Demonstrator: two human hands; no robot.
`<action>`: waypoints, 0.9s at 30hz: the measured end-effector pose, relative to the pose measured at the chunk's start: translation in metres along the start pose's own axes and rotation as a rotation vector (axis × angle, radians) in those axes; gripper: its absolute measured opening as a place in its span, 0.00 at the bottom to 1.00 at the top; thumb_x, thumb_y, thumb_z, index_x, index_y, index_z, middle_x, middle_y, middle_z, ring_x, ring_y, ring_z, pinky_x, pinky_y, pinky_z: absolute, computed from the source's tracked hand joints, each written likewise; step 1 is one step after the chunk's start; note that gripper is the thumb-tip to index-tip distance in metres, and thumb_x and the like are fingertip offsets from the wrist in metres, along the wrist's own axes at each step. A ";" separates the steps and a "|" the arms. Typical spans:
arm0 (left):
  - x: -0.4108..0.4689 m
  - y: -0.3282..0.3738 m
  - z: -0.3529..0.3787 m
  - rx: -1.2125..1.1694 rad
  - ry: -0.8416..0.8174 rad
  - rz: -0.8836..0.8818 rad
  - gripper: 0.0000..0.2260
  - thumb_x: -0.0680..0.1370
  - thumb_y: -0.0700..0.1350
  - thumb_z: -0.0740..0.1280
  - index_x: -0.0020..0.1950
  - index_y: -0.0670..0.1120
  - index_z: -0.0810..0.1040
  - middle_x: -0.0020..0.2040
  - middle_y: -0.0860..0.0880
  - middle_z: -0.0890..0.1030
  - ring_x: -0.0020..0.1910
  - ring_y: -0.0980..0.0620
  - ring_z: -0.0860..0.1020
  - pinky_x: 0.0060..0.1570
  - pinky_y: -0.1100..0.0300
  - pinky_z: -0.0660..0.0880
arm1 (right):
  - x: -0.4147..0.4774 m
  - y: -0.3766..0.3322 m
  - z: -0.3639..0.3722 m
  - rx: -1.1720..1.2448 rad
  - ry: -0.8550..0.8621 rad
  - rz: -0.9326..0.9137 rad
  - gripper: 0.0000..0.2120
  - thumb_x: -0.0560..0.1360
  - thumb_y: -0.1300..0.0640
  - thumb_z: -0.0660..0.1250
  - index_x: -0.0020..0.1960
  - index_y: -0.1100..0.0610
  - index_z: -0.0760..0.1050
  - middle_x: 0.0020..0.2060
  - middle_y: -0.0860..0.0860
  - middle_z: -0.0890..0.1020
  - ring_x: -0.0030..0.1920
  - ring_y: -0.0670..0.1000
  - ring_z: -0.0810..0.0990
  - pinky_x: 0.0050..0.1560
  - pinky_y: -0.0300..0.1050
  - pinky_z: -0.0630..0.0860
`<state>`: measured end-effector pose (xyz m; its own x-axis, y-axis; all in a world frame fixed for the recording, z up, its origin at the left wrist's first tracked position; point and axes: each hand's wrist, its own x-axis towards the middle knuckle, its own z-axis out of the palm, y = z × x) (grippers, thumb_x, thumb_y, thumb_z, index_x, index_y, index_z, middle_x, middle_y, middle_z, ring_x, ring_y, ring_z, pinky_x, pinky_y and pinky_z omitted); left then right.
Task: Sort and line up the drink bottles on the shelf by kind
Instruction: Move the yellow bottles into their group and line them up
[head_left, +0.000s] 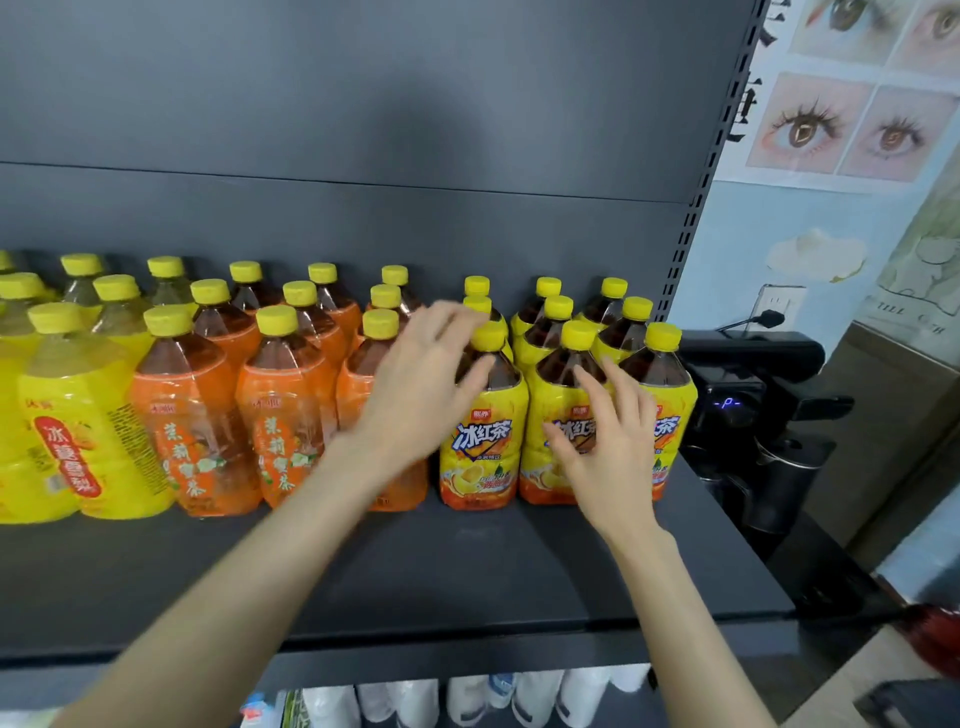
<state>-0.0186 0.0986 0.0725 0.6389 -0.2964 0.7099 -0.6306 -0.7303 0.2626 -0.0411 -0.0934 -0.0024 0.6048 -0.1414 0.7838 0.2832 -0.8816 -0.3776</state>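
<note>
Rows of yellow-capped drink bottles stand on the dark shelf. Yellow pear-drink bottles fill the left, orange jasmine-tea bottles the middle, and yellow iced-tea bottles with dark tea the right. My left hand reaches between the orange and iced-tea groups, its spread fingers against the neck and shoulder of the front iced-tea bottle. My right hand lies with straight fingers on the front of the second iced-tea bottle, covering part of its label.
The shelf's front half is bare dark metal. A perforated upright ends the shelf on the right. Past it stands a black machine with a lit display. White bottles sit on the shelf below.
</note>
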 end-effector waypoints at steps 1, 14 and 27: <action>-0.015 0.006 0.009 -0.002 0.028 -0.024 0.20 0.76 0.45 0.69 0.67 0.40 0.72 0.63 0.42 0.74 0.63 0.44 0.71 0.63 0.54 0.66 | -0.002 0.003 0.000 -0.021 -0.028 0.010 0.30 0.69 0.57 0.76 0.68 0.60 0.72 0.70 0.59 0.69 0.68 0.60 0.65 0.67 0.55 0.63; -0.060 0.006 0.064 0.146 -0.073 -0.183 0.37 0.72 0.43 0.74 0.76 0.40 0.59 0.74 0.37 0.62 0.72 0.39 0.63 0.59 0.49 0.73 | -0.011 0.011 0.011 -0.136 -0.101 -0.015 0.35 0.68 0.61 0.76 0.72 0.57 0.67 0.72 0.59 0.66 0.65 0.63 0.67 0.60 0.55 0.72; -0.054 0.006 0.069 0.213 -0.031 -0.195 0.37 0.68 0.40 0.77 0.73 0.37 0.63 0.72 0.35 0.66 0.69 0.36 0.67 0.51 0.48 0.78 | -0.008 0.013 0.019 -0.153 -0.025 -0.033 0.35 0.65 0.58 0.79 0.69 0.57 0.72 0.67 0.60 0.73 0.57 0.64 0.74 0.51 0.53 0.76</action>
<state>-0.0265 0.0684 -0.0092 0.7539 -0.1541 0.6387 -0.3905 -0.8869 0.2468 -0.0282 -0.0952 -0.0227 0.6162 -0.1011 0.7811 0.1880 -0.9442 -0.2706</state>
